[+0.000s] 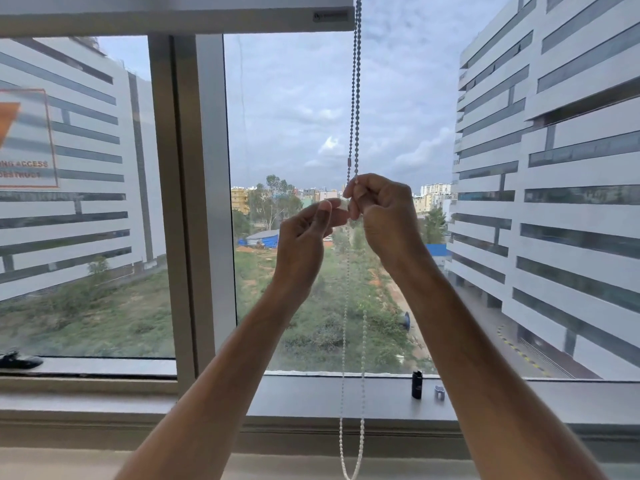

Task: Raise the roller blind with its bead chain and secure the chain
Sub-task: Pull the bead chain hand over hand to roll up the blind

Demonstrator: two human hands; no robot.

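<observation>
While both hands are raised in front of the glass, the right hand (379, 211) has its fingers curled tightly around the chain (356, 98), just under a small reddish connector (348, 164) on one strand. The left hand (306, 233) is beside it, with thumb and forefinger closed in a pinch at the same place; whether they really hold the beads or only touch the right fingers, I cannot tell (this part is blurred).

Above the hands the chain is two strands of small round grey beads, close together, running up to the right end of the blind (173, 15), which is rolled high and shows only a pale flat bottom rail at the top edge. Below the hands the beads look white, and the two strands hang apart and meet in a narrow loop at the lower edge of the view.

On the smooth grey sill (311, 393) stand a small black cylinder (417, 385) and, just beside it, a small grey clip-like piece (439, 393).
</observation>
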